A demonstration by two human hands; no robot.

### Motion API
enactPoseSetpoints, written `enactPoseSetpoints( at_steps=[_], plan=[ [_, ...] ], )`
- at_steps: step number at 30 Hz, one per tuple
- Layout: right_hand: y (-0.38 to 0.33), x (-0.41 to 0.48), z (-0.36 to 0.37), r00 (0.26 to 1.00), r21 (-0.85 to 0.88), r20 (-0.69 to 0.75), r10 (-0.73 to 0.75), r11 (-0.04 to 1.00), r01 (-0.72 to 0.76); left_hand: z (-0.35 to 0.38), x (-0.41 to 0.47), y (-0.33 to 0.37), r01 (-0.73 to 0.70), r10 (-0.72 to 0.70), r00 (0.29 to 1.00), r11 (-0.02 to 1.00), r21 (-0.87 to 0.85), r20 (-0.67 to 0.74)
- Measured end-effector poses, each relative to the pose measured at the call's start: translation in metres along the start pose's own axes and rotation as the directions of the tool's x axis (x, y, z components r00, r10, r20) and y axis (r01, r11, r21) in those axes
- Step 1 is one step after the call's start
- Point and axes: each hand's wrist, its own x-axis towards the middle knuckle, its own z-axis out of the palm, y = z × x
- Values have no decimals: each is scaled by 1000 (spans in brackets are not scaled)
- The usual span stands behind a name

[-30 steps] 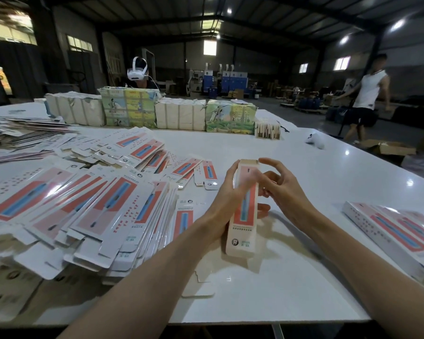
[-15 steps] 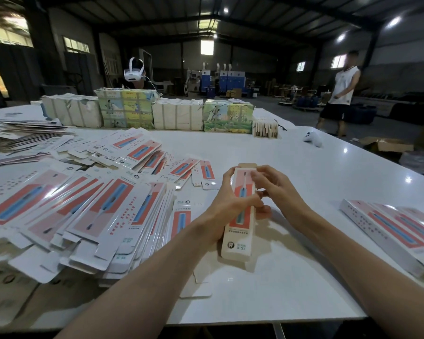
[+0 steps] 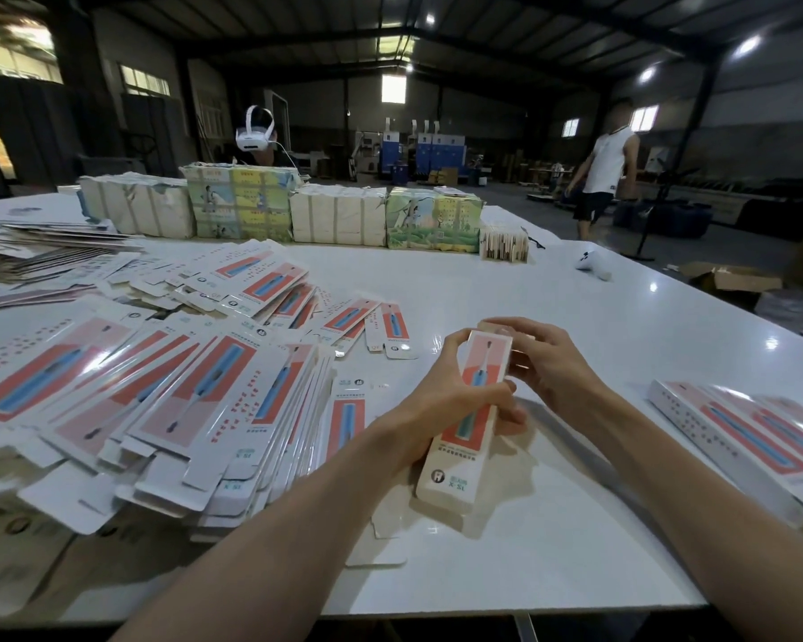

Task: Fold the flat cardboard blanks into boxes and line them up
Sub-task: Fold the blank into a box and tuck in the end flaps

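A long narrow box [image 3: 469,437], white with a red panel and a blue toothbrush picture, is held tilted above the white table [image 3: 576,549], its near end low. My left hand [image 3: 455,396] grips its middle from the left, thumb across the front. My right hand [image 3: 543,359] curls round the far top end, fingers on the end flap. A big heap of flat blanks [image 3: 168,391] of the same print covers the table's left side. Folded boxes [image 3: 752,437] lie side by side at the right edge.
Wrapped bundles [image 3: 279,210] stand in a row along the table's far edge. A person wearing a white headset [image 3: 255,132] sits behind them. Another person [image 3: 603,173] walks on the floor at the right, near an open carton [image 3: 733,280]. A small white object [image 3: 594,266] lies far right on the table.
My right hand has closed over the box's top end, where a flap stood up before. The box has dropped slightly. The person at the right has walked on.
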Motion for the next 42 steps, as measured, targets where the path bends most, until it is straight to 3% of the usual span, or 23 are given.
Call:
enactPoseSetpoints(
  at_steps=[5,12,19,26,35,42],
  plan=[
    [-6,-2,4,995,113,65,77,990,-84,-4,0,3,-7,7,999,1000,4,-43],
    [-7,-3,5,995,124,-12,96,988,-94,0,-4,7,-13,13,1000,1000,-28,5],
    [-5,-2,3,992,149,0,125,981,-123,2,-7,7,-49,52,997,998,45,-52],
    [-6,0,0,992,167,45,117,978,-123,3,-12,12,-59,59,998,998,-12,-20],
    [-5,0,7,1000,112,12,-15,994,14,-4,-10,14,-33,27,993,998,-54,-112],
    [-3,-8,9,986,-15,111,-124,992,126,-6,-11,15,-21,10,995,993,-118,-95]
  ],
)
